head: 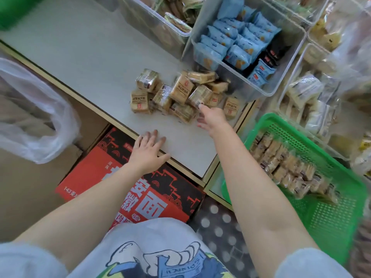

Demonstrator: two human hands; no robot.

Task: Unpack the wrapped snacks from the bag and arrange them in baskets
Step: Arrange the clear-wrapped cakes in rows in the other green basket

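Observation:
A heap of tan wrapped snack packs (180,95) lies loose on the white shelf (90,57). My right hand (212,121) reaches out flat toward the heap, its fingertips touching the nearest pack, holding nothing. My left hand (148,149) rests open, fingers spread, on the shelf's front edge. A green plastic basket (331,217) at the lower right holds several of the same kind of wrapped snacks (287,165). A crumpled clear plastic bag (34,117) hangs at the left.
A clear bin (281,87) of blue and dark snack packs stands behind the heap. More clear bins of snacks sit at the back (152,23) and right (305,93). A red and black carton (136,187) lies below the shelf.

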